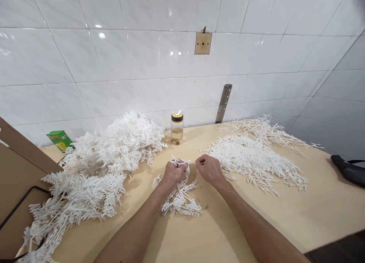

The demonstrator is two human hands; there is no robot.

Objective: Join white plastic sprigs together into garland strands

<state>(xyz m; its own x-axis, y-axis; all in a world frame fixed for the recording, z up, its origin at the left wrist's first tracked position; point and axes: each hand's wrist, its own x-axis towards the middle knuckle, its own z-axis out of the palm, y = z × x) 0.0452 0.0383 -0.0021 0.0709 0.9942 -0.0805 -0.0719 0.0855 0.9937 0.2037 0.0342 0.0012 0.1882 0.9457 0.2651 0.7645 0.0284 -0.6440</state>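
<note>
My left hand [174,172] is closed around a white branched plastic sprig [184,163], whose thin tips stick out above the fingers. Below that hand, a small heap of similar sprigs [182,202] lies on the table, partly covered by my left forearm. My right hand [209,168] is a short way to the right, its fingers curled together in a pinch; whatever is between them, if anything, is too small to make out. Just beyond it spreads a flat pile of white sprigs [253,160]. A much taller, tangled pile [114,149] rises on the left.
A clear jar [177,133] with a dark and yellow lid holds pale liquid near the wall. A green box [59,140] and a brown cardboard panel [23,179] stand at the left. A metal strip [224,103] leans on the tiles. A black object [349,170] lies far right.
</note>
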